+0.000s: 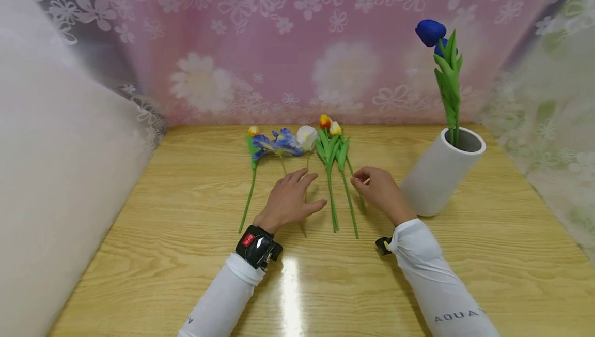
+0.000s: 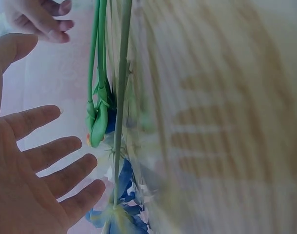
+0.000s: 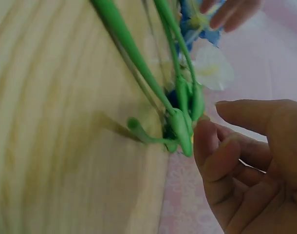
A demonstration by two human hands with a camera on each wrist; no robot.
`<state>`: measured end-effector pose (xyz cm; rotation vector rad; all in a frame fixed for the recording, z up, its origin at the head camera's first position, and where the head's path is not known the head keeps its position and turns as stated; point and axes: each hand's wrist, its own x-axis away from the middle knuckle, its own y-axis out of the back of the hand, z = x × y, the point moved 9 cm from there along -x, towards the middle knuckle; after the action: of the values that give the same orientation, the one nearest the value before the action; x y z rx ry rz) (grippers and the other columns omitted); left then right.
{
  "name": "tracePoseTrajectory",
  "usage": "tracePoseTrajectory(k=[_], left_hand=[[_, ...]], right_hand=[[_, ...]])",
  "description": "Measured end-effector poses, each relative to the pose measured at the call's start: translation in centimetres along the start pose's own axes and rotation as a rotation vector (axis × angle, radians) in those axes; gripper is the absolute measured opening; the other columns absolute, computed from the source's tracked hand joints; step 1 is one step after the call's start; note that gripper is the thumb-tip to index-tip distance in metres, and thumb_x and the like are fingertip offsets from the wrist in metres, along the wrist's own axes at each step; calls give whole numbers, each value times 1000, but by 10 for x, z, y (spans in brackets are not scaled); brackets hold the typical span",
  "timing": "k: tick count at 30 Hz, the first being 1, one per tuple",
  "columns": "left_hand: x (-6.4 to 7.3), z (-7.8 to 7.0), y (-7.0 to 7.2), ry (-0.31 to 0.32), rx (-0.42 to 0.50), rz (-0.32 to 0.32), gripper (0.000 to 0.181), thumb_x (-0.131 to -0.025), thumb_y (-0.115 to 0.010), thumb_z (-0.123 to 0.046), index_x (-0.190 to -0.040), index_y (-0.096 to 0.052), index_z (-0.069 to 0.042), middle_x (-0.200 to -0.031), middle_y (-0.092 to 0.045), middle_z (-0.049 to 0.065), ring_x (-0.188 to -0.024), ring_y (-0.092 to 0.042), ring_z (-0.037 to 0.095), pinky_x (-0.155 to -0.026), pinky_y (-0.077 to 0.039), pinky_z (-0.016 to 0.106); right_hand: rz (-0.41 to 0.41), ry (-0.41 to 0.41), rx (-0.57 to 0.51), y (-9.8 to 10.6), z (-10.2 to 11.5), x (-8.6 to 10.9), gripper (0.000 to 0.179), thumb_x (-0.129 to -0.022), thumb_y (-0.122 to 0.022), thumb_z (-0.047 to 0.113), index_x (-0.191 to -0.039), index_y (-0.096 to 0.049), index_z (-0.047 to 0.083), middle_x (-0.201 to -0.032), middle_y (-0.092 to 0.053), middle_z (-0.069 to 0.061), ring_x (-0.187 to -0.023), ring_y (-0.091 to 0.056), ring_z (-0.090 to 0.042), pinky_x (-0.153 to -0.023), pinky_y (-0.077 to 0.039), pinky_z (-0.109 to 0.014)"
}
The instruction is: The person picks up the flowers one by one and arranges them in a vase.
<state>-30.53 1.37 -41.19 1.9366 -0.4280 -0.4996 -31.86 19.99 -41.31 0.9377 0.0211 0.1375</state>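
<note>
My left hand (image 1: 292, 197) is over the stems of the blue-violet flower (image 1: 279, 143) and the white flower (image 1: 307, 138), fingers spread, holding nothing. In the left wrist view its palm and fingers (image 2: 65, 146) show beside green stems. My right hand (image 1: 378, 189) is beside the rightmost green stem (image 1: 362, 205), its fingers loosely bent. A gap shows between thumb and forefinger in the right wrist view, with nothing held there. Between the hands lie a red-yellow tulip (image 1: 325, 121) and a pale yellow tulip (image 1: 335, 129). The rightmost flower's head is mostly hidden.
A white vase (image 1: 432, 177) stands at the right, close to my right wrist, with blue tulips (image 1: 430, 33) upright in it. One orange-white tulip (image 1: 253, 131) lies at the left of the row. Behind the wooden table (image 1: 176, 213) hangs a pink floral cloth (image 1: 279, 68).
</note>
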Motion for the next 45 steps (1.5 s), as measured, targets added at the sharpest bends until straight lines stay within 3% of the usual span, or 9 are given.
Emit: tracePoseTrajectory(k=[6, 14, 18, 20, 22, 25, 28, 37, 45], left_hand=[[2, 3, 4, 4, -10, 2, 67, -88, -57, -58, -141, -48, -19, -147, -38, 10, -132, -37, 30, -103, -34, 50], [7, 10, 7, 32, -9, 8, 66, -88, -56, -58, -141, -48, -20, -148, -37, 9, -133, -36, 29, -104, -33, 49], [8, 10, 9, 30, 0, -3, 66, -88, -56, -59, -141, -49, -19, -148, -37, 9, -132, -37, 30, -104, -33, 50], [8, 10, 10, 28, -6, -11, 66, -88, -56, -59, -141, -49, -19, -147, -38, 9, -132, -37, 30, -104, -34, 50], [9, 10, 11, 28, -14, -20, 66, -88, -56, -59, -140, -50, -19, -147, -38, 9, -132, -38, 30, -103, -34, 50], [10, 11, 11, 32, -19, -25, 66, -88, -56, -59, -140, -50, -19, -147, -38, 9, -132, -38, 31, -103, -34, 51], [11, 12, 12, 38, -11, -23, 66, -88, -56, -59, -140, -50, -19, -148, -37, 9, -132, -38, 31, -103, -34, 51], [11, 7, 12, 39, -5, -12, 66, -89, -55, -59, -142, -47, -20, -149, -35, 8, -133, -36, 29, -104, -33, 50], [7, -6, 15, -6, 7, -35, 65, -89, -57, -57, -141, -49, -19, -147, -38, 9, -132, -38, 29, -103, -34, 50]], right_hand=[[27, -24, 9, -15, -2, -7, 33, -97, -57, 19, -116, -63, -7, -97, -65, -13, -79, -61, -22, -71, -51, -38], [47, -64, 44, -28, 3, -16, 24, -96, -57, 16, -84, -69, -2, -60, -56, -4, -50, -48, -15, -49, -41, -28], [61, -86, 37, -29, 2, -17, 33, -95, -55, 12, -64, -62, 6, -46, -41, 0, -41, -38, -12, -43, -32, -26], [49, -84, 25, -27, 2, -17, 34, -94, -54, 11, -61, -57, 6, -46, -40, 1, -42, -37, -12, -43, -31, -25], [31, -78, 2, -24, 1, -16, 31, -94, -53, 11, -65, -60, 4, -51, -47, -1, -44, -42, -11, -45, -35, -26], [4, -92, -47, -21, -2, -15, 24, -95, -52, 12, -86, -69, -2, -69, -64, -8, -50, -56, -12, -52, -46, -29], [-23, -113, -81, -16, -4, -12, 26, -97, -51, 14, -105, -68, -4, -88, -68, -13, -58, -63, -15, -62, -53, -34], [-131, -93, -88, 15, 9, 5, 31, -99, -52, 21, -114, -64, -4, -94, -68, -16, -69, -65, -22, -60, -53, -33], [-367, -25, 33, 69, 36, 29, 32, -98, -55, 29, -112, -68, 4, -100, -69, -11, -85, -65, -26, -64, -52, -40]])
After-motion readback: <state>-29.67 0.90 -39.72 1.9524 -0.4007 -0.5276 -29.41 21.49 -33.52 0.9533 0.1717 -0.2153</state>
